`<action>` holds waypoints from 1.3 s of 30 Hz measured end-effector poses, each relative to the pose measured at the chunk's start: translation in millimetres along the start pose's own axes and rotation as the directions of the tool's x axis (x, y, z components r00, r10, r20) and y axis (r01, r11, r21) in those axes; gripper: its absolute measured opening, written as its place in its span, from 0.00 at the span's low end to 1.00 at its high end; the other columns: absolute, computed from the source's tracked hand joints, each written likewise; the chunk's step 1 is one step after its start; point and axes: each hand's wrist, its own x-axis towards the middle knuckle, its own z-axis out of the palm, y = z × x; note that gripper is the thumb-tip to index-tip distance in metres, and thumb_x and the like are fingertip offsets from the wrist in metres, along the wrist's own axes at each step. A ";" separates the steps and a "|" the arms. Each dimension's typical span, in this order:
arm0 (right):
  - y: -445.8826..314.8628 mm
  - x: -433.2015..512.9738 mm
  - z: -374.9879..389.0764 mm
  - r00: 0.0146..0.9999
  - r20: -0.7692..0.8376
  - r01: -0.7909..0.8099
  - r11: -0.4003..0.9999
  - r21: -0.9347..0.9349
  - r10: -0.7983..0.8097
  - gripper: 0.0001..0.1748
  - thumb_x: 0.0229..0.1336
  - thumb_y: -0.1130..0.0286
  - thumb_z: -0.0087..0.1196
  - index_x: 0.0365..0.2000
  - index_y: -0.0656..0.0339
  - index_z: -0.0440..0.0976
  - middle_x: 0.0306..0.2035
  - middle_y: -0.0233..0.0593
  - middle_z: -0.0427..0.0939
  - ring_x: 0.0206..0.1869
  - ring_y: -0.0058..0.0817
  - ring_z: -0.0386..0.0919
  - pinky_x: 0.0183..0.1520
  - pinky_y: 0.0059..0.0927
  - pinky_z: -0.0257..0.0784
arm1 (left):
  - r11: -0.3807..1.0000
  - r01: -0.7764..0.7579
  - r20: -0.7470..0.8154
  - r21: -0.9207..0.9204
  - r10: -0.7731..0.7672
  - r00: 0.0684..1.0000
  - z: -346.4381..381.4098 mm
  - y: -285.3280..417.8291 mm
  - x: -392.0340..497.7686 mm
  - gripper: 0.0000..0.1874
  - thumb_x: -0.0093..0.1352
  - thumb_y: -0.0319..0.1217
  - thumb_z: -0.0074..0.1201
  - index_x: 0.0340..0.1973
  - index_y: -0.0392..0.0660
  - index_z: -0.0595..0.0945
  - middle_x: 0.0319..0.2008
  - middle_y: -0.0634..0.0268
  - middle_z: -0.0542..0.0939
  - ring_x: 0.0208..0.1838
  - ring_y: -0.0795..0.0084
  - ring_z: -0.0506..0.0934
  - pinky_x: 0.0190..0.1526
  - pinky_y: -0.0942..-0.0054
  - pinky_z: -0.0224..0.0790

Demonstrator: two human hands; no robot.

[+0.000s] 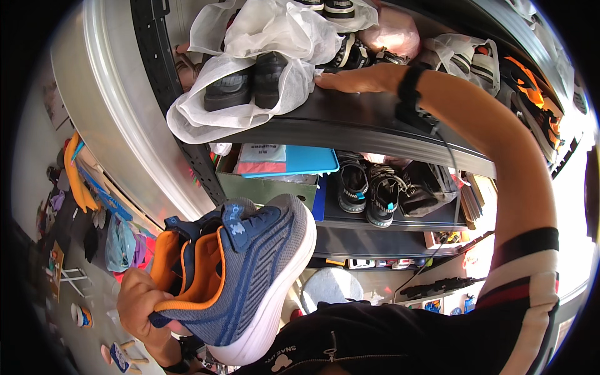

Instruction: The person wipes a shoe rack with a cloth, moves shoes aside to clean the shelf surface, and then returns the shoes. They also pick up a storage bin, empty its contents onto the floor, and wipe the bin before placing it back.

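My left hand [143, 304] grips a pair of blue-grey children's sneakers [253, 262] by their heels, at the lower left. They have orange linings, navy straps and white soles. My right hand [361, 79] is stretched over the upper black shelf, its fingertips at the edge of a white fabric bag [276, 101]. Whether they pinch the bag cannot be made out. Inside the bag's mouth stand black shoes [268, 79], close to the shelf's front edge.
The upper shelf [356, 115] also bears bagged shoes [483, 65] and a pink bag [393, 33]. Below are black sneakers [351, 183], a blue tray [311, 159] and a black bag [429, 190]. A perforated metal post [157, 65] rises at the left; a thin cable [453, 159] hangs by my right arm.
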 end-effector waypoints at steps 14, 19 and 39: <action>-13.8 -144.9 45.8 0.816 -0.136 0.572 0.820 0.041 -0.562 0.32 0.65 0.49 0.37 0.61 0.58 0.56 0.65 0.46 0.55 0.64 0.40 0.58 0.66 0.36 0.53 | 0.995 -0.102 -0.159 0.014 0.103 0.982 8.9 24.7 35.2 0.33 0.55 0.58 0.54 0.22 0.34 0.74 0.15 0.62 0.65 0.21 0.66 0.64 0.24 0.70 0.52; 38.2 -171.3 11.7 0.954 -0.227 0.014 0.782 -0.624 -0.198 0.28 0.59 0.59 0.47 0.56 0.64 0.60 0.51 0.48 0.70 0.50 0.38 0.73 0.53 0.33 0.68 | 0.997 0.037 -0.362 0.067 -0.010 0.932 11.6 40.2 41.3 0.32 0.58 0.56 0.53 0.25 0.33 0.73 0.22 0.60 0.68 0.26 0.67 0.65 0.28 0.71 0.55; 146.4 -246.9 53.8 0.640 -0.768 -0.245 0.955 -0.168 0.029 0.16 0.61 0.64 0.48 0.43 0.64 0.75 0.45 0.50 0.76 0.51 0.39 0.73 0.52 0.31 0.70 | 0.989 -0.069 -0.389 -0.132 0.012 0.921 126.3 63.7 150.1 0.18 0.61 0.38 0.61 0.38 0.36 0.80 0.27 0.71 0.75 0.31 0.84 0.72 0.37 0.86 0.64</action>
